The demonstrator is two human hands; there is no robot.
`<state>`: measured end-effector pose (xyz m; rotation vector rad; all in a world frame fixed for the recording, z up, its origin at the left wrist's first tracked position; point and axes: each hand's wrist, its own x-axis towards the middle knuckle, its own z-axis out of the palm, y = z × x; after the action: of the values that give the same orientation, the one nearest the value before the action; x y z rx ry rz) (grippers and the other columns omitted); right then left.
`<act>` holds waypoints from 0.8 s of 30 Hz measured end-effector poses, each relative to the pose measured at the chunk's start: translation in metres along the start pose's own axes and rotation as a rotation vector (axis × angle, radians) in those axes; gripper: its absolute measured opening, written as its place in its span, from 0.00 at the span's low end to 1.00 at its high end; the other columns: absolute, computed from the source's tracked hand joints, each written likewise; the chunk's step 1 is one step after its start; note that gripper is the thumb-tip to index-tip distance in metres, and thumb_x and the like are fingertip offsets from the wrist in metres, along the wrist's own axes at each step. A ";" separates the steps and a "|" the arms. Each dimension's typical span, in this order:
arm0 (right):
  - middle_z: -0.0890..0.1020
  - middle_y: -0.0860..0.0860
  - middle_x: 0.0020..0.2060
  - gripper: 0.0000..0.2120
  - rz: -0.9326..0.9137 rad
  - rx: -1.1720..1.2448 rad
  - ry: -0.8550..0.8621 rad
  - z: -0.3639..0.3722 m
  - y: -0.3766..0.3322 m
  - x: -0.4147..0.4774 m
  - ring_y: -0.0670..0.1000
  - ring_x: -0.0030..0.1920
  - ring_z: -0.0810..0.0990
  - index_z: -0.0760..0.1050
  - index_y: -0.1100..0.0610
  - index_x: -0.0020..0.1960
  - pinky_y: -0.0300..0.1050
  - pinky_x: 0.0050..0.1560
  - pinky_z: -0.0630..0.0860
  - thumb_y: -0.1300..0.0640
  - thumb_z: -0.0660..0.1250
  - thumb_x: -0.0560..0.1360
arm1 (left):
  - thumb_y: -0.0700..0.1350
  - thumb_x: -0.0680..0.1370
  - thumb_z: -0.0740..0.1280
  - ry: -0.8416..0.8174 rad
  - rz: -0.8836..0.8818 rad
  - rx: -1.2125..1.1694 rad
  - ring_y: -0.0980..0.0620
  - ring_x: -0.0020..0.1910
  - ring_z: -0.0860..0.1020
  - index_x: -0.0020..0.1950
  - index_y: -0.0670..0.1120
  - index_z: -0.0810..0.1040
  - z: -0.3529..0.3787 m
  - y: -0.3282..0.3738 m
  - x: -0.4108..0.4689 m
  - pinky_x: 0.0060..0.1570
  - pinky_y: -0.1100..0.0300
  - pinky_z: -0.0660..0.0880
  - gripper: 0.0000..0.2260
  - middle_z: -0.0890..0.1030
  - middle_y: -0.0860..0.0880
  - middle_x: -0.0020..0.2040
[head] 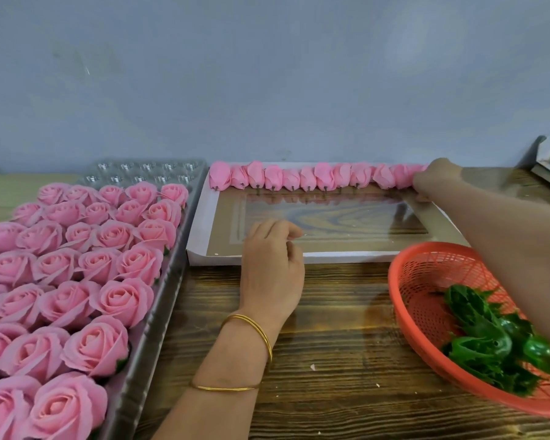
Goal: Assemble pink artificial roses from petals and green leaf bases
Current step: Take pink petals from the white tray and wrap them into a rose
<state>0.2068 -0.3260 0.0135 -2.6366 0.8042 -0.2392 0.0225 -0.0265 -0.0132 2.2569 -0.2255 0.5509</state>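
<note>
While right hand (438, 181) touches rosebud row (315, 179), left hand (272, 268) over box (201, 219)

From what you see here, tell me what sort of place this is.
Probably a workbench for making artificial flowers: a tray filled with finished pink roses, a row of unfinished pink buds, and a red basket of green leaf bases.

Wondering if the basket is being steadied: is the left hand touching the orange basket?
Apart. The head view shows bare wooden table between the left hand and the orange basket, which sits well to its right.
</note>
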 end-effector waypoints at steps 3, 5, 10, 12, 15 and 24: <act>0.83 0.63 0.42 0.11 0.002 -0.073 0.042 0.004 0.001 0.002 0.61 0.56 0.81 0.76 0.66 0.55 0.45 0.41 0.74 0.68 0.67 0.73 | 0.35 0.77 0.64 0.002 0.002 -0.008 0.60 0.51 0.69 0.51 0.47 0.79 0.000 0.000 0.000 0.48 0.78 0.64 0.09 0.74 0.56 0.48; 0.81 0.64 0.56 0.14 0.006 -0.132 0.098 0.007 0.001 0.003 0.62 0.61 0.79 0.75 0.68 0.59 0.50 0.54 0.77 0.69 0.68 0.73 | 0.35 0.77 0.64 -0.004 0.005 -0.007 0.60 0.51 0.70 0.51 0.47 0.79 0.000 0.000 0.000 0.48 0.77 0.65 0.09 0.74 0.56 0.48; 0.79 0.66 0.58 0.16 0.012 -0.103 0.181 0.012 0.003 0.007 0.64 0.62 0.78 0.75 0.69 0.60 0.53 0.58 0.76 0.68 0.68 0.73 | 0.35 0.77 0.64 -0.009 0.009 -0.005 0.58 0.52 0.71 0.51 0.47 0.79 -0.001 0.001 0.000 0.50 0.73 0.66 0.09 0.74 0.56 0.48; 0.79 0.67 0.58 0.15 0.002 -0.061 0.210 0.016 0.008 0.009 0.66 0.61 0.78 0.75 0.69 0.59 0.54 0.57 0.76 0.65 0.67 0.74 | 0.35 0.77 0.63 -0.006 0.009 -0.005 0.57 0.53 0.72 0.51 0.47 0.79 -0.001 0.002 0.000 0.52 0.70 0.66 0.09 0.74 0.56 0.48; 0.79 0.67 0.58 0.14 0.019 0.007 0.239 0.020 0.014 0.012 0.67 0.61 0.78 0.75 0.68 0.58 0.56 0.58 0.76 0.63 0.66 0.75 | 0.35 0.77 0.64 -0.006 0.010 -0.009 0.58 0.52 0.71 0.51 0.46 0.79 -0.002 0.002 0.000 0.49 0.73 0.66 0.09 0.74 0.56 0.47; 0.78 0.66 0.60 0.16 0.124 0.116 0.202 0.016 0.015 0.012 0.64 0.63 0.77 0.75 0.67 0.60 0.54 0.61 0.75 0.63 0.69 0.74 | 0.39 0.79 0.64 -0.040 -0.012 -0.002 0.57 0.49 0.73 0.50 0.47 0.80 -0.003 0.001 -0.001 0.44 0.74 0.68 0.06 0.76 0.55 0.45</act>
<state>0.2136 -0.3398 -0.0063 -2.4711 0.9837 -0.5091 0.0201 -0.0254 -0.0113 2.2679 -0.2328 0.4992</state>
